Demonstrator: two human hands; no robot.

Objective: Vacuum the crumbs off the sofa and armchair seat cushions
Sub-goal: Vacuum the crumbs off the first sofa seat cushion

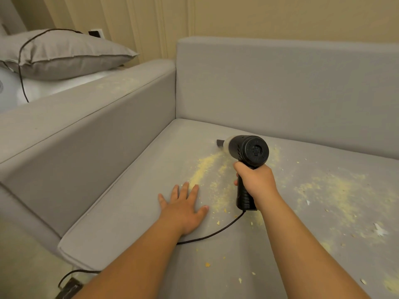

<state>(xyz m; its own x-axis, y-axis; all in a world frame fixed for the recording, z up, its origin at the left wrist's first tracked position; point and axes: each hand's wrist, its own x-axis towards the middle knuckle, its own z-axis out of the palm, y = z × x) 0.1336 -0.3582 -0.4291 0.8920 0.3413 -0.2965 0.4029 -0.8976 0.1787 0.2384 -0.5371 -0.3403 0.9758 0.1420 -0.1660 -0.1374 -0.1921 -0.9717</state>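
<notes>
the vacuum (248,152) is gripped by the right hand (255,179); the left hand (185,207) lies flat, fingers spread. the nozzle (220,142) should be drawn slowly toward 6 o'clock through the crumbs (205,167).

The sofa (280,87) is a plain pale grey all over, with no pattern on its back, arm or seat cushion (133,203). Pale yellow crumbs (205,167) streak the seat cushion, and a wider, fainter yellow dusting lies to the right of the vacuum (248,152), mixed with a few white flecks (380,229). The vacuum itself is matt black with a clear, whitish front section and a black nozzle tip; its cord (218,231) is black too. Beyond the sofa's arm lies a plain grey pillow (64,55). The wall (280,16) behind the sofa is cream.
</notes>
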